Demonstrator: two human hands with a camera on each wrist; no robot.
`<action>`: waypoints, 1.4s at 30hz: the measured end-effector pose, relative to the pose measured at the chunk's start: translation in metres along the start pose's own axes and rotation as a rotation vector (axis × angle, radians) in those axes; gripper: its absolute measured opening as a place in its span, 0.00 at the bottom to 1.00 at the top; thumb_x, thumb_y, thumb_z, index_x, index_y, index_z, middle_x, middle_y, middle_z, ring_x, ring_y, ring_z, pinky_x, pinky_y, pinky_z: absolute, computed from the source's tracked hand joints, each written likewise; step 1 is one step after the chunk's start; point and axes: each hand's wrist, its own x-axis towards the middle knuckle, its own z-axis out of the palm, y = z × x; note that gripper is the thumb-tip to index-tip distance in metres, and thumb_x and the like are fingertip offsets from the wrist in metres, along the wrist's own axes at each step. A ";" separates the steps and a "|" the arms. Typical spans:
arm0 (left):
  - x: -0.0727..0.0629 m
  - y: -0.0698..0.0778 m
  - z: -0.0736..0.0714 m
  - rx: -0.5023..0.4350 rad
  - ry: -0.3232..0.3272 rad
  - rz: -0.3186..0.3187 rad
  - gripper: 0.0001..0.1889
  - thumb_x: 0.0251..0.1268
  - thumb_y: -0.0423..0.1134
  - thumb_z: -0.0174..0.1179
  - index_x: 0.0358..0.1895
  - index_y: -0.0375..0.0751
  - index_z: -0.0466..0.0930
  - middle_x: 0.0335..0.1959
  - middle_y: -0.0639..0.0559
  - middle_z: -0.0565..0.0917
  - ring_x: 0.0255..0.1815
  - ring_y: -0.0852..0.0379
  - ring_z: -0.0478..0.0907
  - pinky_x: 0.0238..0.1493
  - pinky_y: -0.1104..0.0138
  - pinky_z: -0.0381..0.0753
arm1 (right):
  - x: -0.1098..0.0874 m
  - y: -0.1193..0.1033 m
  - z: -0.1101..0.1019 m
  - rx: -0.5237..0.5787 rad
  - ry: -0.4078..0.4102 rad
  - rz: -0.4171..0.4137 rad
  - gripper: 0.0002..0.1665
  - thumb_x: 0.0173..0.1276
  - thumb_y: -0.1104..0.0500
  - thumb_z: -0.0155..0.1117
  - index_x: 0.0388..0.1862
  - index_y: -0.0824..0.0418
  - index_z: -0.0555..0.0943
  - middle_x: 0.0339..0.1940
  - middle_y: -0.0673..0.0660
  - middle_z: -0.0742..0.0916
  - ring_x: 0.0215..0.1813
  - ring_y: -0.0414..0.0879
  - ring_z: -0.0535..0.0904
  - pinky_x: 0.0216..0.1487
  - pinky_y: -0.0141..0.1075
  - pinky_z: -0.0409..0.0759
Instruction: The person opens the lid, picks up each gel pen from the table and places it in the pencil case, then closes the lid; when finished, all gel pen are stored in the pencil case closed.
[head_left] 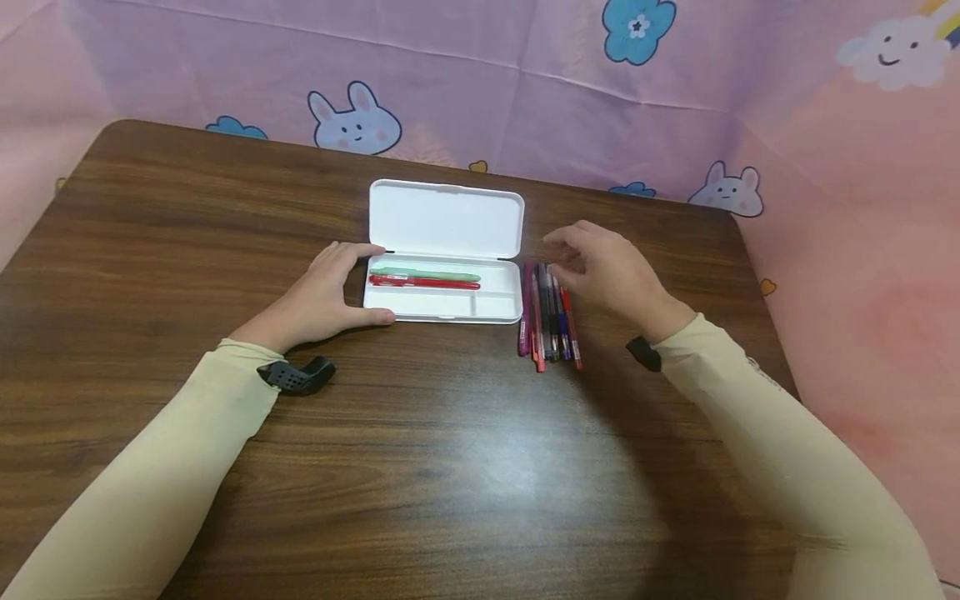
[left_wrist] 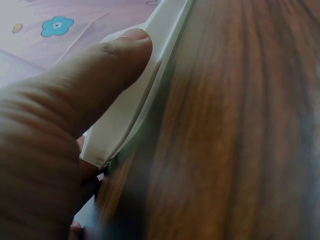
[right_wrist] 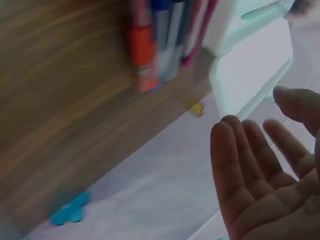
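A white pencil case (head_left: 447,218) lies with its lid raised on the table. Inside its long compartment are a green pen (head_left: 427,273) and a red pen (head_left: 424,283), side by side. My left hand (head_left: 322,292) grips the case's left end, thumb along the front edge and fingers at the hinge side. In the left wrist view the thumb (left_wrist: 120,55) presses on the case's outer wall. Just right of the case lies a row of several pens (head_left: 550,317). Over their far ends hovers my right hand (head_left: 600,262), fingers loosely bent and nothing in them.
The brown wooden table (head_left: 420,467) extends around the case. Behind it and along the right hangs a pink and purple cloth (head_left: 465,75) with cartoon rabbits. Each wrist carries a black strap (head_left: 298,375) over or beside a pale sleeve.
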 end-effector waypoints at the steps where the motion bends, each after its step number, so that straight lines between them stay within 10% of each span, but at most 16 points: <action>1: 0.000 -0.001 0.000 0.001 0.001 -0.001 0.52 0.56 0.59 0.76 0.79 0.41 0.59 0.78 0.38 0.63 0.82 0.37 0.51 0.85 0.47 0.37 | -0.006 0.006 -0.003 0.042 0.004 0.037 0.24 0.72 0.59 0.70 0.65 0.63 0.80 0.56 0.60 0.85 0.56 0.54 0.84 0.55 0.51 0.85; 18: -0.001 -0.002 -0.003 0.003 -0.010 -0.023 0.51 0.57 0.58 0.76 0.79 0.41 0.59 0.78 0.37 0.63 0.82 0.37 0.52 0.85 0.48 0.36 | -0.078 0.034 0.034 0.477 -0.110 0.354 0.36 0.72 0.55 0.72 0.75 0.57 0.70 0.74 0.59 0.76 0.76 0.56 0.69 0.78 0.58 0.64; 35: 0.002 -0.006 -0.002 0.017 0.003 0.007 0.52 0.55 0.59 0.77 0.78 0.40 0.60 0.76 0.38 0.65 0.80 0.38 0.55 0.85 0.49 0.37 | -0.079 0.031 0.052 0.198 -0.046 0.191 0.33 0.67 0.63 0.73 0.69 0.68 0.75 0.66 0.67 0.79 0.69 0.60 0.74 0.72 0.57 0.73; 42: 0.002 0.002 -0.003 0.004 -0.012 0.005 0.51 0.57 0.57 0.77 0.79 0.41 0.60 0.76 0.38 0.65 0.80 0.38 0.55 0.85 0.50 0.36 | -0.082 0.035 0.044 0.111 -0.056 0.296 0.35 0.68 0.59 0.72 0.71 0.67 0.72 0.57 0.65 0.81 0.59 0.59 0.77 0.63 0.56 0.78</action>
